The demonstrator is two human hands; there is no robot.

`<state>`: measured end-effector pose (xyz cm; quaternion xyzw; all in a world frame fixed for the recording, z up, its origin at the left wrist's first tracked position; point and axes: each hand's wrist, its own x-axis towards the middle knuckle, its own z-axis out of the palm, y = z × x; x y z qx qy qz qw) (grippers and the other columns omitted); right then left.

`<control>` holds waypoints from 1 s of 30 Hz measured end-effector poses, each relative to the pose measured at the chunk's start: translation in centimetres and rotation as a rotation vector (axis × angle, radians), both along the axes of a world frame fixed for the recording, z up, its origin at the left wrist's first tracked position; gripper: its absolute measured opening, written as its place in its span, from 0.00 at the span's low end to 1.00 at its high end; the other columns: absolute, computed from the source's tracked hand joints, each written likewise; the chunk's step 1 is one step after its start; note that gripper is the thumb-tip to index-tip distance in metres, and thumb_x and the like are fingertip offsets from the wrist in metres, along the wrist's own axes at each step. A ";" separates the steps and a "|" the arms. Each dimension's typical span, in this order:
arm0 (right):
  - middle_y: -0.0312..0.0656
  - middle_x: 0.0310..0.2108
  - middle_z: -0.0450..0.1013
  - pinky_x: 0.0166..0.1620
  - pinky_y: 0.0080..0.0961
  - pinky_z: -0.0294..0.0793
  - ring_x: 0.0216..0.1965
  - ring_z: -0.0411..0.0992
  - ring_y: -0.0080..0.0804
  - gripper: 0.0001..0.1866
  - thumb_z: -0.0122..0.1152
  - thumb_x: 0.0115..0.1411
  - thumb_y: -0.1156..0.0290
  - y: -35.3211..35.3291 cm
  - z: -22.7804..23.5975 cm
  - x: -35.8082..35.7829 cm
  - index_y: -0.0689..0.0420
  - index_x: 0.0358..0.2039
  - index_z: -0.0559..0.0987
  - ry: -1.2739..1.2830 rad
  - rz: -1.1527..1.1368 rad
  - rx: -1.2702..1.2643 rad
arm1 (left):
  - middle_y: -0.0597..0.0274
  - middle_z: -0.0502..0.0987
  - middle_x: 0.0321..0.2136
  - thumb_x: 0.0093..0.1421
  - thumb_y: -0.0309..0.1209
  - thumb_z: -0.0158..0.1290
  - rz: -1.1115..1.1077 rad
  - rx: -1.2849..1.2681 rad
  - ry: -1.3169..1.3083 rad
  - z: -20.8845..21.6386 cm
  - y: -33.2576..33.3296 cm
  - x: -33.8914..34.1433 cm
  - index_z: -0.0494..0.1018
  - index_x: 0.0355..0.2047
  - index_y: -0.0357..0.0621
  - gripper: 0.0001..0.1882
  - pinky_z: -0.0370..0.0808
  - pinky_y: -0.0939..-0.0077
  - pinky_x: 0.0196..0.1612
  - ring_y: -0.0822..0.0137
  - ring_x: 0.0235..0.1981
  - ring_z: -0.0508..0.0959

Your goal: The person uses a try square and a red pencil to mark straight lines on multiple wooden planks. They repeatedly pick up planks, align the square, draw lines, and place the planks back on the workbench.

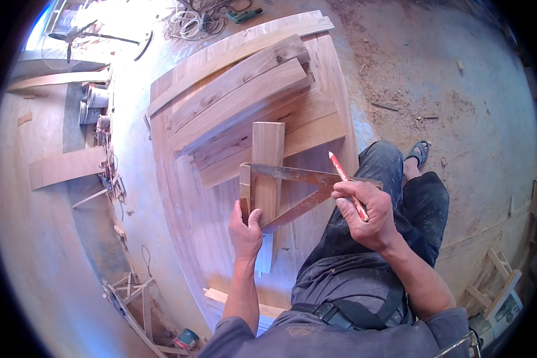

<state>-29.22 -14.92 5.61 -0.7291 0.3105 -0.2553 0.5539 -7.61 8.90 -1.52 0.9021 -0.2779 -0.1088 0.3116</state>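
Note:
A triangular carpenter's square [304, 174] with rusty metal arms lies across a narrow board [268, 138], its wooden stock along the board's left edge. My left hand [246, 234] is closed round the lower end of the stock, with the thumb over the board. In my right hand [367, 215] is a red pencil [338, 166], its pale tip pointing up and left, away from the board. The fingers of that hand also lie at the square's far right corner; whether they grip it I cannot tell.
Several planks [238, 107] are stacked on a large wooden panel [197, 238] under the narrow board. A green power tool [244, 15] and coiled cable [188, 25] lie beyond it. Tins [95, 97] stand at left; wood shavings [394, 98] litter the floor at right.

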 end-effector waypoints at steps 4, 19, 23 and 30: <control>0.47 0.37 0.83 0.47 0.36 0.79 0.38 0.81 0.45 0.10 0.69 0.61 0.74 -0.2 0.2 -0.2 0.60 0.43 0.86 0.000 0.075 -0.010 | 0.41 0.83 0.41 0.66 0.31 0.63 -0.001 -0.013 0.002 -0.2 0.2 0.0 0.72 0.61 0.25 0.28 0.79 0.63 0.50 0.55 0.42 0.83; 0.48 0.36 0.80 0.45 0.32 0.78 0.38 0.79 0.40 0.14 0.65 0.68 0.71 -2.0 0.9 1.1 0.62 0.51 0.82 -0.055 0.120 0.195 | 0.54 0.81 0.35 0.66 0.28 0.61 0.039 -0.031 0.079 0.8 -0.8 -0.2 0.76 0.54 0.32 0.18 0.78 0.67 0.44 0.63 0.36 0.79; 0.48 0.38 0.81 0.44 0.29 0.78 0.37 0.80 0.35 0.15 0.67 0.65 0.76 -2.6 0.7 1.7 0.61 0.52 0.82 0.002 0.203 0.252 | 0.41 0.83 0.42 0.64 0.27 0.65 0.073 0.003 0.169 1.2 -0.8 -0.1 0.75 0.57 0.29 0.23 0.79 0.60 0.51 0.48 0.43 0.83; 0.45 0.37 0.82 0.43 0.29 0.78 0.38 0.80 0.32 0.12 0.68 0.64 0.77 -3.2 0.0 3.0 0.63 0.47 0.85 -0.092 0.275 0.246 | 0.53 0.81 0.35 0.64 0.25 0.62 0.058 -0.030 0.152 1.9 -1.5 -0.4 0.77 0.51 0.35 0.16 0.77 0.65 0.44 0.61 0.36 0.79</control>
